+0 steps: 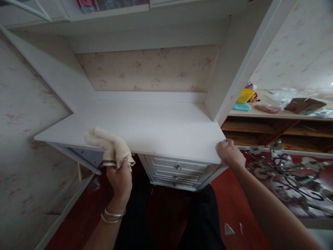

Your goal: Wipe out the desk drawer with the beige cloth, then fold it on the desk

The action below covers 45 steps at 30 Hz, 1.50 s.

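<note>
In the head view, my left hand (pixel 120 178) is closed around a cream cloth (pixel 108 140). Most of the cloth bunches above my fingers, over the front edge of a white desk (pixel 156 128) at its left part, a little blurred. Whether the cloth touches the desktop I cannot tell. My right hand (pixel 230 152) is at the desk's front right corner, its fingers curled over the edge; the underside of that grip is hidden. Below the desktop stands a white drawer unit (pixel 179 172) with small metal knobs, its drawers shut.
A white hutch (pixel 241 59) rises over the desk, with a shelf above. To the right, a wooden shelf unit (pixel 260 126) carries a yellow container (pixel 245 96) and plastic bags. A dismantled metal chandelier (pixel 299 177) lies below it. Scraps (pixel 229 229) lie on the red floor.
</note>
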Tool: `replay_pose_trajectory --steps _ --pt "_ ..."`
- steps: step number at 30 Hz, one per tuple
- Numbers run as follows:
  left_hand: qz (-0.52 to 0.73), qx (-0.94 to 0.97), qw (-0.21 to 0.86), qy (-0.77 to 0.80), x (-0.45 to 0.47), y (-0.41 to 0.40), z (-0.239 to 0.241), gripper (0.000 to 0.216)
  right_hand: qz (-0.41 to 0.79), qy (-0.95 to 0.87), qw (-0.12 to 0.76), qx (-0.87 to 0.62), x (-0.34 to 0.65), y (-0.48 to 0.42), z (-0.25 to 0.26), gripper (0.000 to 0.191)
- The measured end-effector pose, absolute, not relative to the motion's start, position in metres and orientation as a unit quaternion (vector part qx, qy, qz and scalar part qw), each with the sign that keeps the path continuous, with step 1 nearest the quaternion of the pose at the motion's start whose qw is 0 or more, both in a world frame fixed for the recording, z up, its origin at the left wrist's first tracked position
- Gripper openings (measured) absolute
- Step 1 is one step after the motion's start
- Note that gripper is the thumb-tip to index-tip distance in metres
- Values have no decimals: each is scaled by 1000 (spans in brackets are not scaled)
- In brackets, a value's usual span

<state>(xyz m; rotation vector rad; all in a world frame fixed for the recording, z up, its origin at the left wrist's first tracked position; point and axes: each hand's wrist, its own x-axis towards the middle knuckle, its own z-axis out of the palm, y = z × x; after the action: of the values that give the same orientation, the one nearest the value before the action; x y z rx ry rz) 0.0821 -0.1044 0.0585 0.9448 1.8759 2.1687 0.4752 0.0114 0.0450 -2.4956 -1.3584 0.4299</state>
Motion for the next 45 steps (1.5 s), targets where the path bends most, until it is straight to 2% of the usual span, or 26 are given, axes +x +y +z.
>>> replay_pose_trajectory --steps 2,5,8,10,13,19,22,25,27,30,34,39,45 --pt "620 479 -3 621 80 -81 59 43 150 -465 134 -862 475 10 46 60" --pt "422 705 4 570 86 -39 54 55 151 -461 136 -864 474 9 48 60" --pt "238 788 23 567 97 -1 45 66 153 -461 134 -864 474 10 48 59" --pt "189 792 5 581 103 19 40 67 155 -461 130 -864 475 11 48 59" --pt "171 789 -17 589 103 39 37 67 159 -464 126 -862 477 13 47 59" --pt "119 820 4 559 90 47 49 69 164 -471 131 -857 479 15 45 59" --pt "95 851 12 517 77 38 57 59 159 -469 132 -859 479 15 45 58" --pt "121 859 -3 498 49 30 59 44 160 -466 127 -861 478 16 45 58" --pt "170 826 -29 536 23 29 57 41 155 -469 123 -861 479 16 44 58" --pt "235 724 -59 645 -17 33 49 48 144 -472 123 -861 479 16 42 58" --pt "181 639 -32 747 -45 38 38 53 140 -466 124 -865 478 16 42 59" --pt "106 634 2 766 -45 39 31 56 148 -460 124 -867 476 16 44 60" --pt "105 625 -3 774 -44 38 32 56 147 -458 129 -867 476 12 45 62"
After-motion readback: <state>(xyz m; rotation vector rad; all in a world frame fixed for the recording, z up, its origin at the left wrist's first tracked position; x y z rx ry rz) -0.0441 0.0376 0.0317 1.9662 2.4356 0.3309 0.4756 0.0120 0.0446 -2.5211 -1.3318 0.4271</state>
